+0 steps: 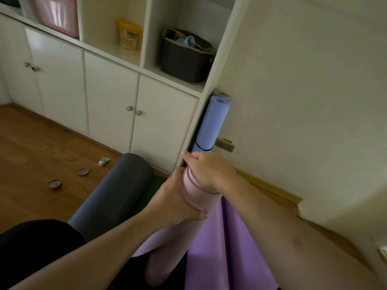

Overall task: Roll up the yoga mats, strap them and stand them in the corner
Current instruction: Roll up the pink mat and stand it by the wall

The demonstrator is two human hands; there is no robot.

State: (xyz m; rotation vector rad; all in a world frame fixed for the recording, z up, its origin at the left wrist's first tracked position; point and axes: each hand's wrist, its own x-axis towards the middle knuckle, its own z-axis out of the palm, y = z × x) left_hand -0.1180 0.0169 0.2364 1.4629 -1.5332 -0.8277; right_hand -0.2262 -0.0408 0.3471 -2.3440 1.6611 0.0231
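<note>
The top end of the pink mat roll (193, 191) is covered by the right hand (209, 172), and its lower end is cut off at 6 o'clock. Behind the strapped blue mat (211, 124), only the rim of a grey roll (222, 95) is seen. The print on the yellow packet (129, 34) is blurred beyond reading. The pink basket (56, 13) is cropped at 12 o'clock.

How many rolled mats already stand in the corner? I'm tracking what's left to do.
2: a blue mat with a dark strap, upright between the cabinet and the wall, and a grey mat behind it, mostly hidden. More could be concealed.
</note>
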